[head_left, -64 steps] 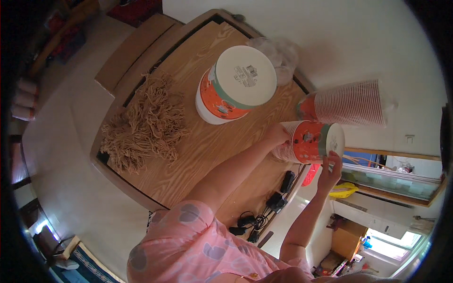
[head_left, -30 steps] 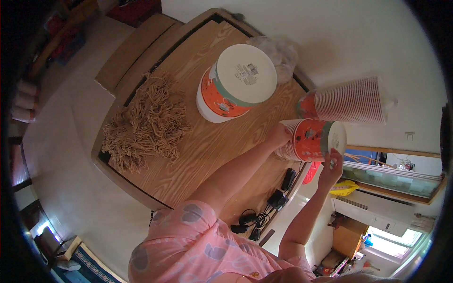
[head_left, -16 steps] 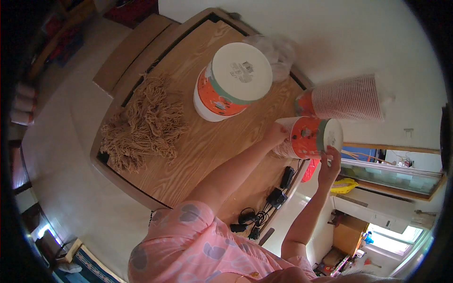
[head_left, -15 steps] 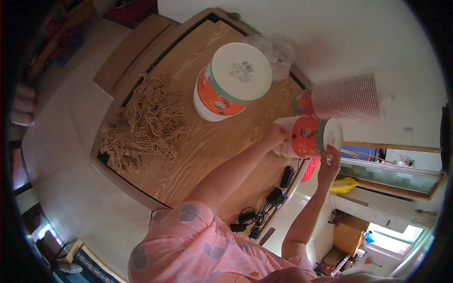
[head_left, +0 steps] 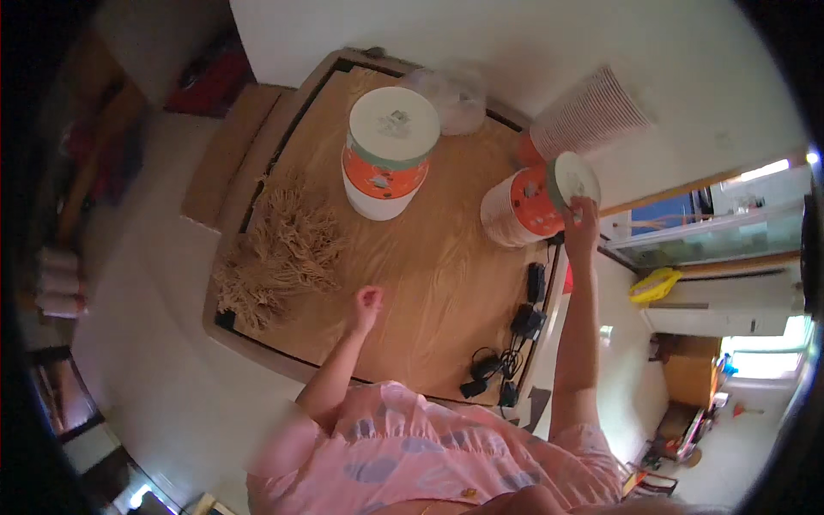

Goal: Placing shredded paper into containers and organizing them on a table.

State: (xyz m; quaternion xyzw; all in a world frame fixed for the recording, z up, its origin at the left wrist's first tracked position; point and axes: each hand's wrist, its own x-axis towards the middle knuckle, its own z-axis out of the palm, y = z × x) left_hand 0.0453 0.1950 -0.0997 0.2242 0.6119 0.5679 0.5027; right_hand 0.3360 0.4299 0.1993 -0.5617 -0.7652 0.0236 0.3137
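One stack of nested paper buckets (head_left: pixel 534 202), orange with a green band, sits right of centre in the frame, closed white end upward and the packed rims down on the table (head_left: pixel 412 283). Judging by how things lie, two stacks are set out bottom-up: this one and the second stack (head_left: pixel 384 178), which has no hand on it. The third stack (head_left: pixel 587 122), mouth up in the upper right by the wall, seems left apart; whether film covers it is too blurred to tell.

The stack right of centre lies directly under the grip of the right hand (head_left: pixel 583 225), whose fingers bend over the near edge of its closed end. They touch it there, but whether they clasp it firmly or only rest on it cannot be told. The left hand (head_left: pixel 367 307) is well apart from it, above the table near the middle of the frame. Its fingers curl loosely with nothing visible in them, though how nearly their tips meet is unclear.

Farther out, a heap of tan yarn strands (head_left: pixel 283 257) lies left of centre, a crumpled clear plastic bag (head_left: pixel 451 101) behind the second stack, and black adapters with cords (head_left: pixel 527 321) along the table's right edge.
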